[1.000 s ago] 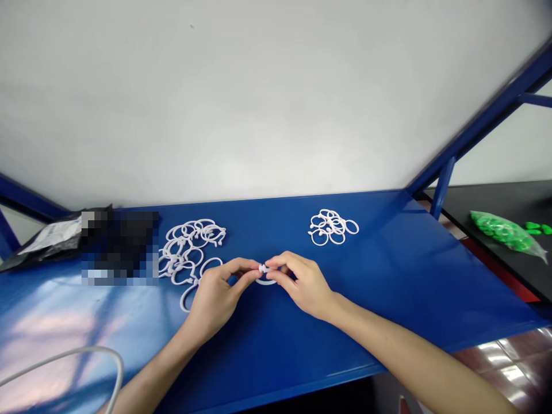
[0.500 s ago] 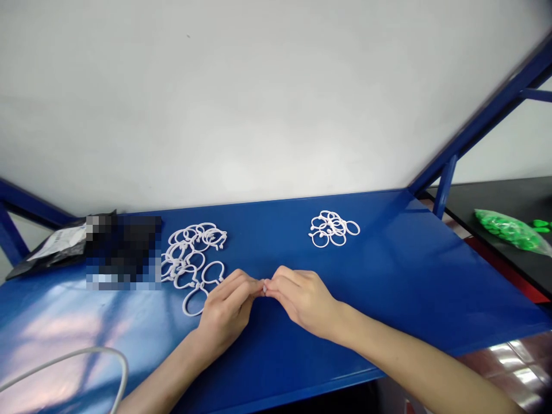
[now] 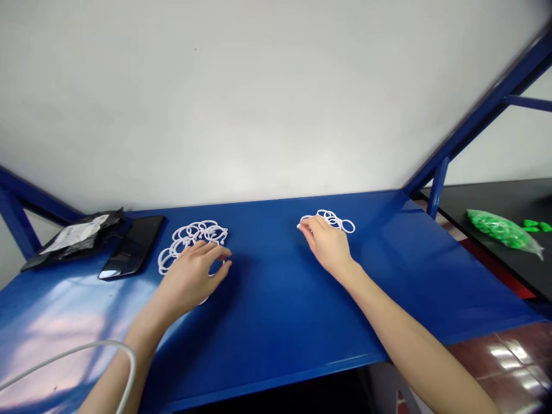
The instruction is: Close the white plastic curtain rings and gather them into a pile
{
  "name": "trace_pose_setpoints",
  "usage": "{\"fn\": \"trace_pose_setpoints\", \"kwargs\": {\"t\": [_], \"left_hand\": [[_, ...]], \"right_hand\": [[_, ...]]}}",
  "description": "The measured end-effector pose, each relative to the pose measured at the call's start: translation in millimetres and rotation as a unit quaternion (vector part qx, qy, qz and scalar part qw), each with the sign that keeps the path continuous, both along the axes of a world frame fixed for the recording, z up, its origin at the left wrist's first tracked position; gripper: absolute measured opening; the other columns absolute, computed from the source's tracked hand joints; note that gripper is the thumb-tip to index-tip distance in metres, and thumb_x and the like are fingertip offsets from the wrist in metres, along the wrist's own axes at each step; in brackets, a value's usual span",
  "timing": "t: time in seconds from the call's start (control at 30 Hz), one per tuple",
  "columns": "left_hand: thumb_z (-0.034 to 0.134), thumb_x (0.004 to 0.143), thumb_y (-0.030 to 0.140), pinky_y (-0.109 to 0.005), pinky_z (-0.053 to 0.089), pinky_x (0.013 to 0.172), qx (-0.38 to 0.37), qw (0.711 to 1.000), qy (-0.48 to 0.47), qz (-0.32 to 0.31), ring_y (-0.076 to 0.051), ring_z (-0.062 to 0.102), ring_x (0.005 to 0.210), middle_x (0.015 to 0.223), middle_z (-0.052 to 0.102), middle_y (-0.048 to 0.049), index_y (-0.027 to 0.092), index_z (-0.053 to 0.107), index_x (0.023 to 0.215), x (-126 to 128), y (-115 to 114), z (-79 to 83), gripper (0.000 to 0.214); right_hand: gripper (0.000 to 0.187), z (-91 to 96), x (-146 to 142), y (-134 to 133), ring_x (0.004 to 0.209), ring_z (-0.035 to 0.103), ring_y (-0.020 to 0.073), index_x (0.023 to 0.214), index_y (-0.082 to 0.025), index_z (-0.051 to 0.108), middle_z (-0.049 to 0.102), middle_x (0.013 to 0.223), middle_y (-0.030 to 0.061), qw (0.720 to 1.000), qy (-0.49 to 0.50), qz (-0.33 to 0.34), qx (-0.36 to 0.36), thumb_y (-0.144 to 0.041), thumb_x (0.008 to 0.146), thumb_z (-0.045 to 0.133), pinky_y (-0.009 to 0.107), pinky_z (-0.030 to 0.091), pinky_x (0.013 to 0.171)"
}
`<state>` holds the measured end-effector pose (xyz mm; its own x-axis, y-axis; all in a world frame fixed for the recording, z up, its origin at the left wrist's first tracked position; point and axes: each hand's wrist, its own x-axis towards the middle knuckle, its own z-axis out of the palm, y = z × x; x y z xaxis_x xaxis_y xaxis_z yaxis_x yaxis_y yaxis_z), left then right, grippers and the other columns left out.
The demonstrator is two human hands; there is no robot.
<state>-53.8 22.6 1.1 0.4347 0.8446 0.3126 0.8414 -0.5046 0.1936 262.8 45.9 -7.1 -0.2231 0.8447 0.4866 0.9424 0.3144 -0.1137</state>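
My left hand (image 3: 194, 279) hovers over the near part of a pile of white plastic shower curtain rings (image 3: 211, 232). Its fingers are curved and apart, with nothing visible between them, and it hides part of that pile. On the right, my right hand (image 3: 328, 244) is at a smaller group of the same rings (image 3: 331, 219). The fingertips are pinched together at a white ring (image 3: 298, 226), whose knobbed end and a short arc show beside the thumb. The rest of this ring is behind the hand.
A black phone (image 3: 133, 247) and a black plastic parcel with a white label (image 3: 77, 234) lie at the left of the blue table (image 3: 267, 345). A white cable (image 3: 95, 344) loops in front. Beyond the blue frame, a bag of green pieces (image 3: 500, 229) lies on a black surface.
My hands have parted from their pinch together at the middle. The left has moved left over the larger pile and opened; the right has moved to the smaller group with a ring.
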Motion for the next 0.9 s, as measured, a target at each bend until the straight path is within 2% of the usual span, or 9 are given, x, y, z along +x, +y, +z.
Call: {"fn": "trace_pose_setpoints", "kwargs": {"t": [0.1, 0.17, 0.23, 0.3, 0.4, 0.57, 0.73, 0.83, 0.9], "left_hand": [[0.075, 0.079, 0.056, -0.039, 0.048, 0.077, -0.059, 0.997, 0.037, 0.015, -0.028, 0.066, 0.087, 0.089, 0.074, -0.0039, 0.025, 0.07, 0.086, -20.9, 1.6, 0.2, 0.032], [0.08, 0.075, 0.051, -0.038, 0.047, 0.075, -0.074, 0.996, 0.039, 0.004, -0.029, 0.065, 0.086, 0.087, 0.074, -0.0027, 0.026, 0.069, 0.085, -25.8, 0.1, -0.8, 0.029], [0.076, 0.079, 0.04, -0.037, 0.046, 0.075, -0.083, 0.996, 0.028, -0.023, -0.027, 0.065, 0.086, 0.086, 0.074, -0.0013, 0.027, 0.07, 0.087, -23.9, -1.8, -1.6, 0.016], [0.068, 0.086, 0.032, -0.036, 0.045, 0.077, -0.086, 0.995, 0.013, -0.049, -0.025, 0.065, 0.084, 0.086, 0.074, -0.0006, 0.028, 0.071, 0.088, -16.6, -3.5, -1.6, 0.005], [0.056, 0.096, 0.027, -0.034, 0.045, 0.078, -0.088, 0.993, -0.01, -0.081, -0.022, 0.063, 0.083, 0.087, 0.073, -0.0013, 0.027, 0.071, 0.091, 0.9, -6.6, -0.7, 0.016], [0.053, 0.099, 0.022, -0.033, 0.045, 0.076, -0.109, 0.985, -0.03, -0.132, -0.021, 0.059, 0.083, 0.091, 0.069, -0.0021, 0.024, 0.068, 0.095, 27.8, -14.5, -3.3, 0.016], [0.055, 0.099, 0.023, -0.032, 0.045, 0.071, -0.068, 0.988, -0.04, -0.131, -0.02, 0.057, 0.078, 0.084, 0.067, -0.0017, 0.022, 0.064, 0.09, 35.2, -17.0, -12.0, 0.013], [0.05, 0.102, 0.023, -0.031, 0.048, 0.073, -0.046, 0.985, -0.079, -0.143, -0.019, 0.059, 0.078, 0.085, 0.069, -0.0013, 0.023, 0.065, 0.094, 37.1, -18.7, -11.9, 0.017], [0.052, 0.102, 0.025, -0.028, 0.051, 0.072, -0.067, 0.98, -0.131, -0.132, -0.016, 0.063, 0.078, 0.087, 0.07, -0.0004, 0.023, 0.065, 0.097, 38.9, -21.2, -9.1, 0.014]], "right_hand": [[0.019, 2.6, 9.7, 6.5, 0.08, 0.072, 0.0213, 0.108, -0.018, 0.07, 0.076, 0.104, 0.0083, 0.997, -0.013, -0.072, -0.04, -0.028, 0.105, 0.054, 0.027, 0.041, 0.055], [0.021, 3.2, 9.7, 5.7, 0.081, 0.072, 0.0231, 0.112, -0.017, 0.07, 0.076, 0.107, 0.0107, 0.995, -0.005, -0.085, -0.045, -0.03, 0.104, 0.055, 0.029, 0.043, 0.055], [0.024, 3.5, 5.9, 1.9, 0.081, 0.072, 0.024, 0.113, -0.017, 0.07, 0.075, 0.11, 0.0125, 0.996, 0.01, -0.077, -0.035, -0.032, 0.104, 0.054, 0.03, 0.046, 0.056], [0.025, 3.4, -0.9, -4.7, 0.082, 0.073, 0.0241, 0.114, -0.017, 0.07, 0.074, 0.11, 0.0126, 0.998, 0.028, -0.038, -0.029, -0.032, 0.105, 0.052, 0.031, 0.049, 0.058], [0.026, 1.2, -15.8, -19.1, 0.083, 0.073, 0.022, 0.117, -0.018, 0.069, 0.073, 0.113, 0.011, 0.994, 0.051, 0.087, -0.05, -0.033, 0.106, 0.051, 0.031, 0.054, 0.062], [0.025, -7.0, -42.1, -40.1, 0.1, 0.074, 0.0221, 0.124, -0.02, 0.064, 0.067, 0.135, 0.0096, 0.953, 0.049, 0.274, -0.123, -0.029, 0.102, 0.06, 0.035, 0.061, 0.081], [0.023, -12.5, -47.0, -40.8, 0.116, 0.07, 0.0243, 0.121, -0.021, 0.063, 0.067, 0.137, 0.008, 0.936, 0.057, 0.315, -0.146, -0.023, 0.099, 0.064, 0.042, 0.058, 0.099], [0.021, -12.5, -45.8, -40.1, 0.117, 0.07, 0.023, 0.12, -0.022, 0.063, 0.069, 0.135, 0.0068, 0.932, 0.097, 0.317, -0.144, -0.023, 0.099, 0.064, 0.039, 0.058, 0.097], [0.018, -11.4, -46.3, -41.2, 0.111, 0.072, 0.0208, 0.118, -0.023, 0.063, 0.07, 0.133, 0.0054, 0.928, 0.143, 0.312, -0.145, -0.024, 0.1, 0.063, 0.034, 0.06, 0.089]]}}
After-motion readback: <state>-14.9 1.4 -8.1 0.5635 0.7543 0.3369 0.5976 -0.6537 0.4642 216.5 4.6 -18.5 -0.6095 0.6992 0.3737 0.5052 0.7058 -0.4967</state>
